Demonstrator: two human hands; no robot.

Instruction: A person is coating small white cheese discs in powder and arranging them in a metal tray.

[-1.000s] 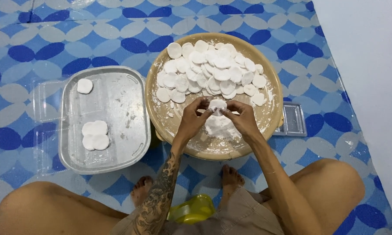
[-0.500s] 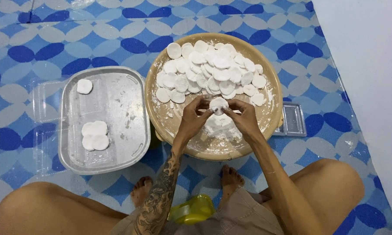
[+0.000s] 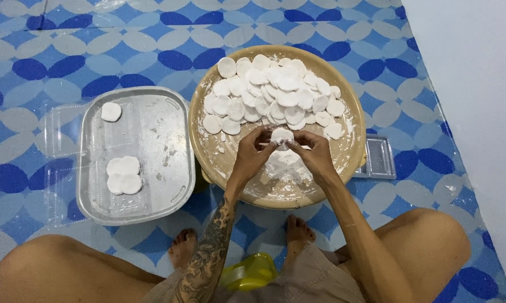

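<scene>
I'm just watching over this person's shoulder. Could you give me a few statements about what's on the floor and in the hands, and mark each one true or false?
1. Both hands hold one white dough disc above the round tan basin. True.
2. The metal tray is heaped with discs. False: it carries only a few.
3. The tray lies to the person's left of the basin. True.
4. The floor is plain grey. False: it is patterned blue and white.

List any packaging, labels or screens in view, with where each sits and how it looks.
Clear plastic tray: on the floor right of the tan bowl, rectangular, see-through.
Clear plastic lid: left of the metal tray, partly under it, see-through.
No labels, signs or screens.
</scene>
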